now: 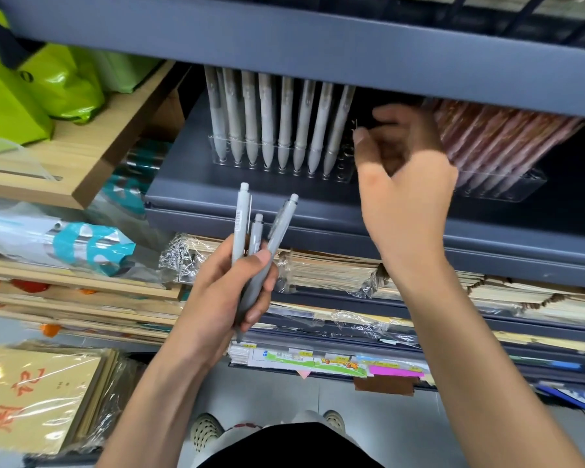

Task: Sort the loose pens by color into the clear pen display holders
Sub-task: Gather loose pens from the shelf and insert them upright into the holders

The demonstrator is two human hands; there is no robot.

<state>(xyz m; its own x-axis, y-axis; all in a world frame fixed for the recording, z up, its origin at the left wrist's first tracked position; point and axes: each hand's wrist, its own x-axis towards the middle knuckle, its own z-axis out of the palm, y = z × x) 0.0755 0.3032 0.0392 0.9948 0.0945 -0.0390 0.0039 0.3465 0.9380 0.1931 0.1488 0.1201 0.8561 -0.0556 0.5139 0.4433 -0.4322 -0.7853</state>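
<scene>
Grey pens [241, 228] gripped in left hand [223, 292] | right hand [406, 184] loose, empty, beside clear holder [343, 165]

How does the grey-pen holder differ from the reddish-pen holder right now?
The grey-pen holder carries pale grey pens; the reddish-pen holder, reddish-brown ones. The grey-pen holder has empty holes at its right end; the reddish-pen holder shows none. The right hand hides the reddish-pen holder's left end; the grey-pen holder is almost wholly in view. Both are clear plastic racks on the same shelf.
</scene>
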